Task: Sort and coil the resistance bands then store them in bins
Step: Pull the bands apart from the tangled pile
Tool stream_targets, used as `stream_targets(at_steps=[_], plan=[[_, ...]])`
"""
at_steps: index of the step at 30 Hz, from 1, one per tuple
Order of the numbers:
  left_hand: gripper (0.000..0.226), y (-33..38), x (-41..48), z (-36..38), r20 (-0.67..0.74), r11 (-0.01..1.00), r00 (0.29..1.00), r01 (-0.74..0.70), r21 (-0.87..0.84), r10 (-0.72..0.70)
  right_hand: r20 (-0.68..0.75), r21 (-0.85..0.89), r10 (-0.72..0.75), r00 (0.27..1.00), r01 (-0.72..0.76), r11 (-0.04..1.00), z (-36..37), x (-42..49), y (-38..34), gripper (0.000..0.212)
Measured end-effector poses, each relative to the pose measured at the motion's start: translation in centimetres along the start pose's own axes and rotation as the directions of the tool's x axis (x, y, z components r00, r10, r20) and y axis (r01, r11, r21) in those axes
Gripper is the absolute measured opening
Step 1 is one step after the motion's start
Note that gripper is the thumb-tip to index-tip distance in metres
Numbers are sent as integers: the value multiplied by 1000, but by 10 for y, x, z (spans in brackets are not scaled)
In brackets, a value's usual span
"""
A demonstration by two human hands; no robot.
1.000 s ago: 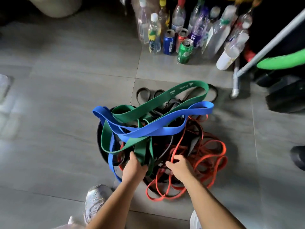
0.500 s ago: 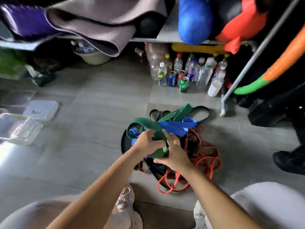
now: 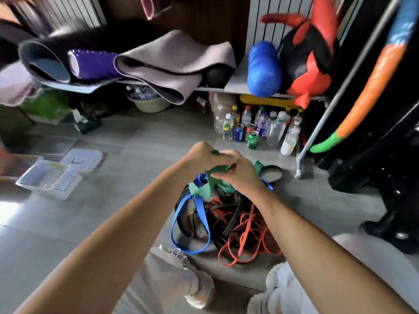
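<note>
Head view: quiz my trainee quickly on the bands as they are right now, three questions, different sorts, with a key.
1. True or false: the left hand and right hand both grip the green band.
2. The clear bins lie where? A) on the floor, left of the band pile; B) on top of it; C) on a table.
3. Fill in: the wide loop hanging under the green band is ____.
Key: 1 true; 2 A; 3 blue.

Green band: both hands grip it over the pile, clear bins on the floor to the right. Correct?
No: head view shows the clear bins on the floor to the left. The left hand and right hand do grip the green band over the pile.
</note>
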State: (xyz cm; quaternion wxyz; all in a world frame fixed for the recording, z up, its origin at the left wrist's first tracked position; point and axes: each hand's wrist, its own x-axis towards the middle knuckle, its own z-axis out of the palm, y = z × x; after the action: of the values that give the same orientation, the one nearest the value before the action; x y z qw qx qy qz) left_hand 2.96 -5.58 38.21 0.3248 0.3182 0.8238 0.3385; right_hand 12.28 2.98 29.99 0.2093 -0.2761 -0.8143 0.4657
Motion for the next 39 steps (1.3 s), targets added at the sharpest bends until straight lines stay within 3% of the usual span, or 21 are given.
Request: stream_targets(at_steps=[2, 4, 6, 9, 11, 13, 16, 20, 21, 23, 26, 28, 30, 31, 33, 35, 39], plan=[[37, 4, -4, -7, 9, 953, 1000, -13, -302, 16, -64, -79, -15, 998, 10, 997, -4, -2, -3, 18], [36, 4, -4, -10, 20, 832, 996, -61, -551, 87, -94, -88, 26, 995, -35, 995, -10, -1, -5, 20], [58, -8, -2, -7, -29, 861, 988, -147, -487, 152, -112, 65, 91, 989, -84, 994, -21, 1, -14, 20], [84, -42, 6, 18, -12, 955, 977, -212, -208, 214, -141, 208, 129, 982, -98, 973, -44, 10, -40, 18], [89, -63, 22, 39, -44, 959, 971, -237, -156, 233, -148, 245, 61, 987, -23, 969, -59, 16, -62, 13], [94, -69, 38, 52, -144, 960, 976, -191, -205, 163, -178, 297, -30, 984, 82, 951, -74, 19, -87, 15], [86, -67, 60, 69, -228, 960, 971, -130, -248, 73, -249, 424, -89, 964, 191, 885, -92, 25, -116, 12], [18, -50, 83, 89, -186, 921, 982, -36, -387, -40, -286, 544, 0, 958, 163, 823, -107, 41, -121, 11], [17, -45, 86, 91, -163, 909, 985, -19, -417, -55, -308, 549, 52, 950, 133, 825, -111, 47, -116, 12], [39, -43, 90, 93, -118, 900, 992, -6, -436, -51, -356, 579, 197, 914, 51, 813, -119, 61, -101, 11], [48, -48, 89, 82, -151, 930, 985, 24, -368, -85, -407, 625, 399, 821, -68, 777, -133, 79, -67, 10], [31, -47, 90, 63, -209, 936, 969, 55, -348, -135, -398, 621, 507, 765, -182, 762, -138, 83, -37, 22], [8, -37, 92, 41, -265, 955, 960, 12, -297, -95, -330, 637, 635, 698, -332, 696, -139, 78, -7, 36], [8, -29, 92, 31, -283, 969, 958, -19, -248, -54, -293, 621, 689, 663, -416, 664, -139, 72, 8, 40], [17, -8, 91, 15, -298, 989, 953, -93, -117, 54, -286, 417, 731, 620, -606, 677, -137, 59, 26, 48], [22, 16, 88, 3, -288, 986, 943, -168, 21, 166, -261, 194, 709, 655, -684, 704, -131, 53, 26, 63], [28, 59, 77, -10, -149, 888, 920, -293, 355, 363, 0, 71, 510, 860, -508, 858, -115, 56, -2, 106]])
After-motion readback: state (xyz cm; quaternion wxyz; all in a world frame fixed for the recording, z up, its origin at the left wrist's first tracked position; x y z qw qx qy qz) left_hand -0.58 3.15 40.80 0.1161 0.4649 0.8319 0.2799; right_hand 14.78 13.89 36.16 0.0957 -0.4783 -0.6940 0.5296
